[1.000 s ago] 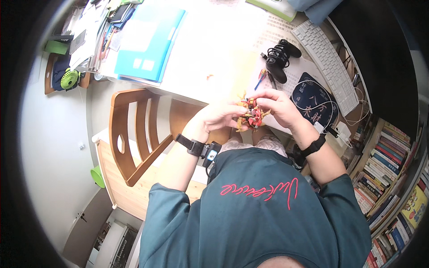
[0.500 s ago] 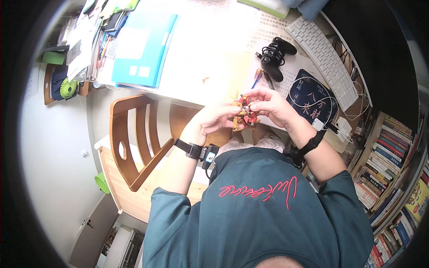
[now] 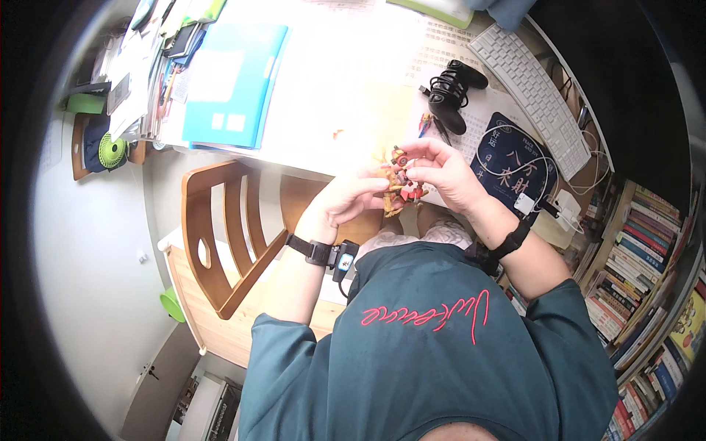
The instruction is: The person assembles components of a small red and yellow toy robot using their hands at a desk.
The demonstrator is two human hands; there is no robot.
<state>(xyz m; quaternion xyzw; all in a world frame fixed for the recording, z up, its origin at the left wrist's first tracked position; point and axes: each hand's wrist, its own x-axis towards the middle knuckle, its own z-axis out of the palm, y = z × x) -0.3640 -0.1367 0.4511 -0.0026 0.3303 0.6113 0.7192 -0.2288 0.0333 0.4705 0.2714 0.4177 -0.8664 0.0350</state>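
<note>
A small red and yellow jointed toy figure is held up in front of my body, by the desk's near edge. My left hand grips its yellow side, with the thumb across the front. From the other side my right hand pinches a red part near its top between thumb and fingers. My fingers cover parts of the figure, and its fine details are too small to make out.
Beyond my hands, the desk bears a black game controller, pens, a white keyboard, a dark blue mat with white cables and a blue folder. A wooden chair stands left; a bookshelf is at right.
My right thumb and fingers have shifted slightly on the figure, and its red upper part sits a little differently. Both hands keep their hold in nearly the same place.
</note>
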